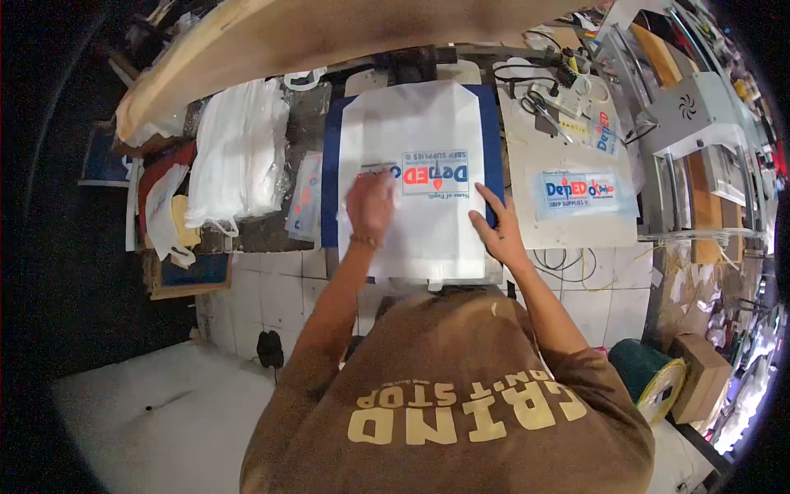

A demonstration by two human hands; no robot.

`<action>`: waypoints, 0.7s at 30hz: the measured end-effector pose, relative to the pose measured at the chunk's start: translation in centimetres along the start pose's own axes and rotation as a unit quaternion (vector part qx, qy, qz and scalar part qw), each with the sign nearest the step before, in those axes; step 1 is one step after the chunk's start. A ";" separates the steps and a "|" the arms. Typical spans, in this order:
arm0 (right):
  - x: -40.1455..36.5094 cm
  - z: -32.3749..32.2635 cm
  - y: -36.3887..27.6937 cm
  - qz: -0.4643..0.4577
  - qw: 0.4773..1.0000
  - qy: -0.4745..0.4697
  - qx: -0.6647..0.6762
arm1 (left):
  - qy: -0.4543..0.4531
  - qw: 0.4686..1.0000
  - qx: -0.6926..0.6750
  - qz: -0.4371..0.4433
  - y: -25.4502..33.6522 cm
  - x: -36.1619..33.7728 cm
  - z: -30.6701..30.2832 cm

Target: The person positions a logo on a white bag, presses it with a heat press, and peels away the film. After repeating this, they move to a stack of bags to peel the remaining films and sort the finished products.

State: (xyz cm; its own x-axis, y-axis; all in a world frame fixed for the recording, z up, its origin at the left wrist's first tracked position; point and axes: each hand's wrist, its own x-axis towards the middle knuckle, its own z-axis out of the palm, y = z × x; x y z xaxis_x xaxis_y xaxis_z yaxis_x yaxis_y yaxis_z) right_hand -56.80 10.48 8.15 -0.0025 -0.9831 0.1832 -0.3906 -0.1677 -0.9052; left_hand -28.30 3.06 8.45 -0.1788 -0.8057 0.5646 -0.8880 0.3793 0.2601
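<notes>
Center of the frame: white printed bag on blue board. Left hand, blurred, apparently pressing the print, grip indeterminable; right hand, ungrasping, fingers spread at bag's edge.

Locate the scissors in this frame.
In the head view, the scissors lie at upper right, on the pale board, above the blue-and-white printed piece.
</notes>
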 end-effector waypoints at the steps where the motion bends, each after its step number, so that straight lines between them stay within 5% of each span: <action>1: -0.2 -0.1 0.1 0.003 1.000 0.000 0.000 | 0.026 1.000 0.000 -0.014 0.8 -1.1 -0.9; 4: -0.1 -0.4 -0.5 0.007 1.000 -0.009 -0.012 | -0.023 0.992 0.039 -0.116 -5.2 0.1 -2.8; 6: -0.2 -0.2 -0.1 0.008 1.000 -0.013 -0.009 | 0.023 0.996 0.061 -0.059 -3.9 -0.8 -3.1; 8: 0.1 -0.1 -0.1 -0.001 1.000 -0.008 -0.025 | -0.070 0.997 -0.017 -0.020 -2.2 -2.5 -3.8; 9: 0.0 -0.1 -0.2 -0.012 1.000 -0.003 -0.015 | -0.046 0.999 -0.018 -0.015 -2.2 -2.7 -4.1; 12: -0.1 -0.5 -1.0 0.034 0.999 -0.029 -0.010 | 0.002 0.995 0.031 -0.098 -4.3 -1.6 -3.7; 13: 0.0 -0.4 -0.6 0.022 0.999 -0.030 -0.020 | -0.065 0.994 0.060 -0.063 -4.0 -2.1 -3.7; 16: 0.0 -0.2 -0.1 -0.008 1.000 -0.016 -0.019 | -0.058 0.998 -0.018 -0.017 -2.2 -2.8 -3.7; 20: -0.5 0.1 0.4 0.005 1.000 0.001 -0.017 | -0.071 0.989 0.080 -0.106 -5.2 1.4 -1.4; 21: -0.5 0.2 0.7 -0.006 1.000 0.003 -0.018 | -0.039 0.996 0.053 -0.062 -2.6 1.8 -0.3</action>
State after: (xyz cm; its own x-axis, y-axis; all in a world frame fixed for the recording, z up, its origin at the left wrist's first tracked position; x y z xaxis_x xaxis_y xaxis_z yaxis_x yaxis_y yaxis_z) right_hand -56.93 10.85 7.36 -0.0028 -0.9805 0.1966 -0.4232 -0.1770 -0.8886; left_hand -26.19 0.78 9.03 -0.0944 -0.8776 0.4700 -0.9442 0.2286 0.2372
